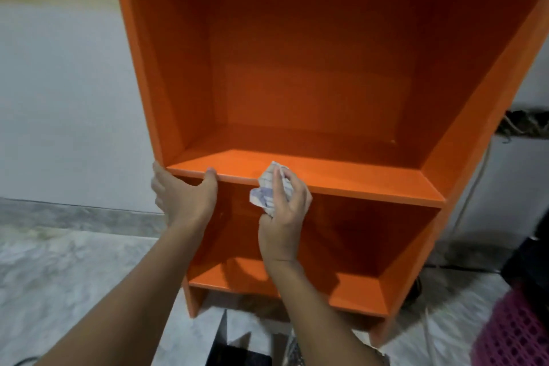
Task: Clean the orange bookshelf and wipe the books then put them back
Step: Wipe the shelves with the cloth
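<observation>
The orange bookshelf [356, 181] stands in front of me with both compartments holding nothing; no books are in view. My left hand [182, 196] grips the front left corner of the middle shelf board, thumb on top of its edge. My right hand [285, 205] holds a crumpled white cloth with blue stripes [269, 189] and presses it against the front edge of that same board, just right of my left hand.
A pale wall [65, 98] lies to the left of the shelf, with marble-patterned floor [59, 276] below. A pink mesh basket [517, 333] sits at the lower right, a white cord [472, 187] hangs beside the shelf's right side, and a dark object [237, 353] lies at the bottom edge.
</observation>
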Tool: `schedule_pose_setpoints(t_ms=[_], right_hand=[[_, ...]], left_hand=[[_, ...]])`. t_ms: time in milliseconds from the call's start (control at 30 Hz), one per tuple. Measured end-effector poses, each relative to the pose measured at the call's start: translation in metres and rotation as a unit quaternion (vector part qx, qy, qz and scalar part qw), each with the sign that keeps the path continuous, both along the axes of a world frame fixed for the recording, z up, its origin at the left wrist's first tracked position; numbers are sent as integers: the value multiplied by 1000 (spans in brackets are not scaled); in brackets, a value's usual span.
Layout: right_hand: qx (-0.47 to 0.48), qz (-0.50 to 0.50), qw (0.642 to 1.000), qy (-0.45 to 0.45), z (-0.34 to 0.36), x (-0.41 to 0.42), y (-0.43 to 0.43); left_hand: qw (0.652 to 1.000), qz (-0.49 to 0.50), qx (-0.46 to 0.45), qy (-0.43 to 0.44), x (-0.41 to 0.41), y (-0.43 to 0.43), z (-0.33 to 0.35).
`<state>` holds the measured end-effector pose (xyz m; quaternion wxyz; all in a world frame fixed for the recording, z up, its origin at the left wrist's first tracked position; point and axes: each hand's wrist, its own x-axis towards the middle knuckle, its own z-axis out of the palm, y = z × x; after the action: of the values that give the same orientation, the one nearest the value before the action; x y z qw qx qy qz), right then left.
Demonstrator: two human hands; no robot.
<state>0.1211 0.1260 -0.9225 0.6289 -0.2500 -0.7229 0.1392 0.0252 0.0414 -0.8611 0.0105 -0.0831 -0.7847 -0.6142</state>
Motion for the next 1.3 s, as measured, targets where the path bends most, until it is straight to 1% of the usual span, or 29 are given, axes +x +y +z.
schedule_pose_setpoints(t_ms=[33, 67, 133, 267, 367, 400, 467, 533, 567, 600, 633, 700, 767, 800, 833, 867, 900, 967, 1000, 1033, 1100, 1167, 1300], right_hand=[[1, 10, 1000, -8, -1, -11, -7], [-4, 25, 1000, -19, -1, -24, -16], [-14, 48, 998, -43, 2, -43, -31], [-15, 85, 988, -126, 13, -79, -63], [-2, 156, 971, -181, 20, -110, -78], [-15, 183, 965, -190, 24, -115, -79], [-67, 261, 938, -218, 41, -111, -75], [-82, 345, 888, -295, 71, -85, -63], [-75, 366, 870, -322, 85, -70, -55], [-69, 369, 869, -322, 99, -55, -45], [-71, 353, 883, -301, 113, -39, -31], [-111, 299, 916, -243, 140, -11, 3], [-156, 199, 945, -206, 161, 16, 43], [-174, 139, 954, -202, 169, 29, 63], [-194, 73, 955, -212, 174, 42, 87], [-224, 15, 946, -232, 175, 52, 108], [-267, -30, 929, -254, 172, 60, 129], [-329, -68, 896, -289, 160, 67, 162], [-326, -80, 893, -300, 152, 68, 177], [-310, -95, 886, -331, 145, 66, 192], [-273, -127, 860, -411, 136, 52, 206], [-255, -104, 859, -431, 132, 26, 214], [-224, -33, 875, -428, 124, -42, 216]], left_hand=[[999, -11, 6, 44, -5, -7, -4], [997, -21, 16, 68, -11, -16, -6], [996, -25, 32, 80, -21, -27, -7], [996, -40, 62, 57, -39, -44, 1], [992, -83, 89, 24, -57, -57, 5], [990, -98, 97, 16, -63, -60, 6], [988, -119, 102, 6, -72, -66, 9], [988, -129, 88, 8, -75, -68, 7], [988, -132, 75, 19, -74, -67, 4], [988, -133, 65, 34, -72, -65, 1], [989, -130, 59, 44, -66, -61, -2], [991, -104, 53, 60, -57, -51, -10], [994, -68, 55, 72, -51, -39, -15], [994, -49, 59, 79, -50, -36, -17], [994, -32, 62, 85, -49, -31, -18], [994, -15, 63, 91, -49, -30, -19], [993, -1, 62, 99, -49, -29, -20], [991, 14, 62, 120, -50, -28, -19], [989, 11, 61, 136, -51, -30, -17], [986, 6, 58, 154, -52, -30, -16], [981, -10, 54, 185, -56, -32, -13], [978, -27, 52, 201, -61, -34, -13], [972, -63, 37, 224, -64, -37, -12]])
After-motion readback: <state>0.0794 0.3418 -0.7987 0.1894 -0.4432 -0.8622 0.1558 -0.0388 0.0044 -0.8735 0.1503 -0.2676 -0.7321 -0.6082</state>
